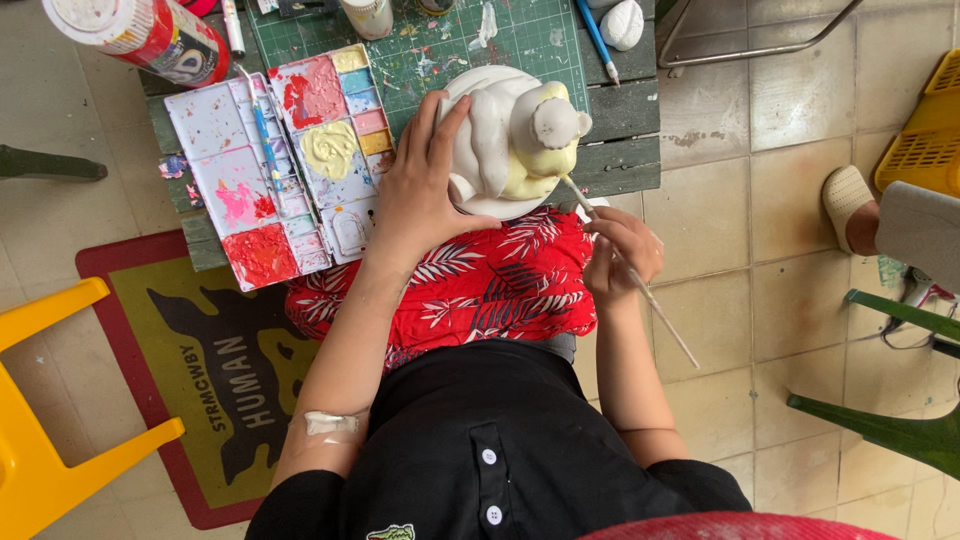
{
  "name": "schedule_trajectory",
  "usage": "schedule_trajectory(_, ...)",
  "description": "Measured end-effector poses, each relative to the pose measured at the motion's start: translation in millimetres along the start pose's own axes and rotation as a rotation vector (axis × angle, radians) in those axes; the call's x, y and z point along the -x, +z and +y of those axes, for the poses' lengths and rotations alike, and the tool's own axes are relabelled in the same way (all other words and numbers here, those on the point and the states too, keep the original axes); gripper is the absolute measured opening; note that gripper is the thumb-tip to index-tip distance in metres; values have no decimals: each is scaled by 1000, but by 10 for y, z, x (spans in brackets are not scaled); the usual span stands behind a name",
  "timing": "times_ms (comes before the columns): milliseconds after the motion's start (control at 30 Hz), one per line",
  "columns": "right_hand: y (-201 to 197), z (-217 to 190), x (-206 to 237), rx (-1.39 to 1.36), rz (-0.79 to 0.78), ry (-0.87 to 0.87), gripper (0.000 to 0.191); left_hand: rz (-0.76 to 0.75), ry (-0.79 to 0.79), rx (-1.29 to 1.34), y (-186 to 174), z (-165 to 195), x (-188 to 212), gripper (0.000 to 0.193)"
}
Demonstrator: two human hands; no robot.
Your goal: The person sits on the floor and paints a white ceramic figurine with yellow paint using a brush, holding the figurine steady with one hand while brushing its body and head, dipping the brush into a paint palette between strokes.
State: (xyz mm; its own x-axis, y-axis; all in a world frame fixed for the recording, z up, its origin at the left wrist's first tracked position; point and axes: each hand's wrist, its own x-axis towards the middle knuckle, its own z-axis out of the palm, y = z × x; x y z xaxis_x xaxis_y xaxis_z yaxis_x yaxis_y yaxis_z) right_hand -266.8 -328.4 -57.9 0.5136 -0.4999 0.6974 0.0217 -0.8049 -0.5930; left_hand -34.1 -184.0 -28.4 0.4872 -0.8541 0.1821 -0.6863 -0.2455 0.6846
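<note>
A person is sitting over a low slatted table (625, 165), painting a plaster figure (515, 140). The figure is white, matte and rounded, a lumpy seated shape on a round base, with pale yellow already covering its lower right side. It is standing at the table's near edge, partly over a green cutting mat (440, 50) smeared with dried paint.

The left hand (425, 185) is clasping the figure from its left, fingers spread and curled against the smooth plaster, steadying it. The right hand (622, 250) is pinching a thin brush (630, 275) between fingertips, closed firmly on the shaft; the brush's long pale handle is slanting down and away toward the floor, while its tip is touching the yellow patch just right of the figure's base. So the figure is sitting between the two hands, held by one and brushed by the other.

Left of the figure, a white plastic palette (275, 165) is lying open, its square wells holding thick red, pink, cream and blue paint. A glossy red can (145, 35) is resting beyond it.
</note>
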Motion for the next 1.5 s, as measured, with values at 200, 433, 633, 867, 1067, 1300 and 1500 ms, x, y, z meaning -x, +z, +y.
schedule_trajectory(200,142,-55,5,-326,28,248,12,2,-2,11,5,4,4,136)
schedule_trajectory(433,190,-18,-85,-289,88,345,10,9,5,8,12,-3,-8,136)
schedule_trajectory(633,231,-66,-83,-253,-22,201,12,13,9,8,15,-13,15,136)
schedule_trajectory(867,208,-26,-123,-240,164,277,11,22,14,24,18,-9,-2,136)
schedule_trajectory(1067,214,-78,-91,-175,-27,162,11,19,11,7,24,-13,-6,136)
schedule_trajectory(1300,260,-56,-129,-315,140,311,12,11,5,18,14,-7,3,136)
schedule_trajectory(1500,215,-105,-141,-172,69,262,9,23,13,14,21,3,5,136)
